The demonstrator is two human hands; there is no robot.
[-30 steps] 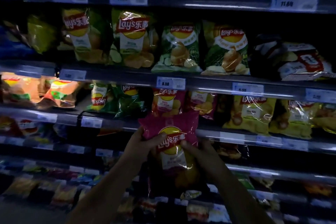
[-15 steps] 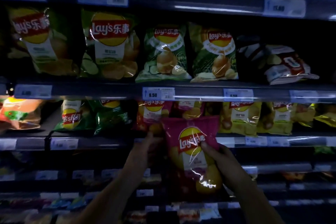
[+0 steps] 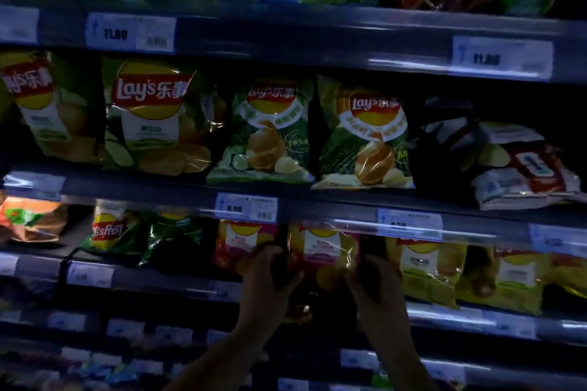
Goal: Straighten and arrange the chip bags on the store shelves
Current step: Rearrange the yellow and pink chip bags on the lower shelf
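Note:
A pink Lay's chip bag point(image 3: 322, 251) stands upright on the third shelf, its top hidden behind the shelf rail point(image 3: 317, 216). My left hand point(image 3: 270, 282) grips its lower left edge. My right hand point(image 3: 371, 282) grips its lower right edge. Another pink bag point(image 3: 241, 241) stands just left of it, touching my left hand. Yellow bags point(image 3: 425, 270) fill the shelf to the right.
Green Lay's bags point(image 3: 149, 117) line the shelf above, with a white and red bag point(image 3: 521, 168) lying tilted at its right end. A green bag point(image 3: 111, 232) lies on its side left of the pink ones. Lower shelves are dark.
Both hands have lifted the pink bag up from in front of the lower shelves and set it into the third shelf. The camera has moved closer and tilted upward.

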